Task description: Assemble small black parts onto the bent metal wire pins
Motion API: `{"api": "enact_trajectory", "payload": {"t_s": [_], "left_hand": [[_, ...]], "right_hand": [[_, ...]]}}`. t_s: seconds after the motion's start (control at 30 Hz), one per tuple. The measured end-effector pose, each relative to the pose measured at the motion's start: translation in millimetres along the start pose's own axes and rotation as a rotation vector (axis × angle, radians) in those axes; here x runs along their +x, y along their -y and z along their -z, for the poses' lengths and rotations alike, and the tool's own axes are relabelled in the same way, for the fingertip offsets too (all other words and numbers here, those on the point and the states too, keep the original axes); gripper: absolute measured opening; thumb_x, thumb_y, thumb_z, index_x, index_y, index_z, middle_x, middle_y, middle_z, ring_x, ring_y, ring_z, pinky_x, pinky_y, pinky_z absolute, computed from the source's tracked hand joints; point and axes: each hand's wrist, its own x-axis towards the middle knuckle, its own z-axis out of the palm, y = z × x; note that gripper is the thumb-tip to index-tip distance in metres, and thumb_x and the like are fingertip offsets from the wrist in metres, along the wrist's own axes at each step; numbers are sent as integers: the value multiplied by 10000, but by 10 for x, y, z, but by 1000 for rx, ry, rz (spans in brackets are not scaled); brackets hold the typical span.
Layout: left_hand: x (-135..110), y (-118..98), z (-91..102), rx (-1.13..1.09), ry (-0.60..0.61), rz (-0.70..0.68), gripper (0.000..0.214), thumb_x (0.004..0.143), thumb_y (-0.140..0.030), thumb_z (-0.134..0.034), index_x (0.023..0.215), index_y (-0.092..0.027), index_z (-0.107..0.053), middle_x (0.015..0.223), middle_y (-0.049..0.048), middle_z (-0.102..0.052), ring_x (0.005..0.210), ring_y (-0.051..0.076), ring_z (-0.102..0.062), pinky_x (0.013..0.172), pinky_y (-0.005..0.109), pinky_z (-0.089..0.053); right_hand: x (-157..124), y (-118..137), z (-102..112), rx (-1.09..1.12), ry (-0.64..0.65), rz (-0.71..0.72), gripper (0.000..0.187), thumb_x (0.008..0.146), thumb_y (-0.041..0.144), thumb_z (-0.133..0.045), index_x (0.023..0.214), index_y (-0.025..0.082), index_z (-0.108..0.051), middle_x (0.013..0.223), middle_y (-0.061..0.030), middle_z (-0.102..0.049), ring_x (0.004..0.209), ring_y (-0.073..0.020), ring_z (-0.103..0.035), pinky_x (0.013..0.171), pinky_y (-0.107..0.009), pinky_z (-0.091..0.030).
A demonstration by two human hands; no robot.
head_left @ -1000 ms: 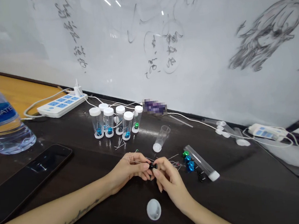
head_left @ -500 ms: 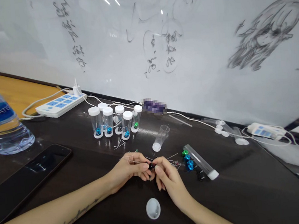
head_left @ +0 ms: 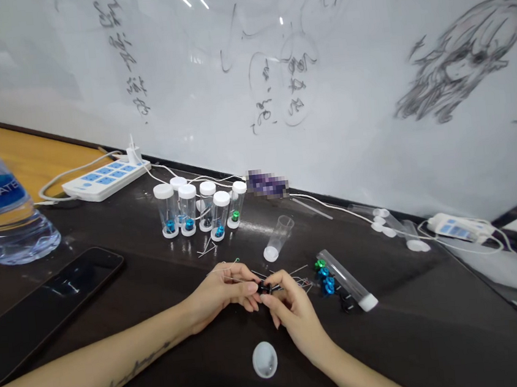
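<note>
Pinched between the thumb and fingers of my left hand (head_left: 229,292) is a small black part (head_left: 263,288). A thin pale wire (head_left: 235,278) runs along the same hand. My right hand (head_left: 296,315) closes its thumb and index finger on the black part from the right. Behind the right fingers lie several thin wires (head_left: 302,282), partly hidden. Below both hands sits a small whitish round dish (head_left: 265,360) with tiny dark bits in it. Farther right, blue knob-like pieces (head_left: 328,285), a green piece (head_left: 320,264) and black pieces (head_left: 346,302) lie beside a clear capped tube (head_left: 348,279).
Several white-capped tubes (head_left: 187,210) stand behind my hands, near an open clear tube (head_left: 281,235) lying tilted. On the left are a phone (head_left: 49,308), a water bottle (head_left: 1,208) and a power strip (head_left: 107,180). Another power strip (head_left: 458,228) lies at right.
My right thumb and index finger have shifted slightly around the black part, showing more of it. My left hand stays nearly still.
</note>
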Motion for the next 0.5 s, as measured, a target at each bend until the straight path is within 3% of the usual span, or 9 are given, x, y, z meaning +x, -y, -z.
{"api": "enact_trajectory", "payload": {"t_s": [0.2, 0.3, 0.4, 0.5], "left_hand": [[-16, -2, -10, 32, -9, 27, 175, 734, -224, -751, 837, -100, -682, 696, 95, -746, 574, 145, -674, 573, 235, -534], [-21, -4, -13, 40, -11, 29, 195, 722, -239, -763, 839, -104, -684, 699, 92, -746, 562, 142, -668, 570, 238, -533], [-17, -6, -5, 34, -7, 32, 196, 718, -240, -767, 834, -104, -684, 699, 93, -744, 578, 147, -672, 579, 239, -533], [-6, -1, 13, 4, -6, 21, 180, 732, -231, -755, 836, -103, -684, 708, 92, -742, 605, 150, -678, 592, 237, -535]], "right_hand": [[10, -23, 19, -4, 70, 30, 419, 966, 471, -423, 710, 160, -540, 551, 28, -508, 430, -80, -426, 440, -208, -298], [12, -35, 27, -12, 70, 37, 492, 989, 488, -332, 698, 154, -546, 557, 8, -526, 443, -90, -451, 447, -216, -313], [7, -20, 22, -10, 66, 31, 426, 979, 463, -390, 714, 161, -532, 550, 30, -502, 432, -83, -429, 454, -215, -308], [-8, 4, 10, 4, 23, 11, 238, 931, 415, -525, 864, 187, -526, 570, 65, -462, 440, -81, -415, 450, -202, -297]]}}
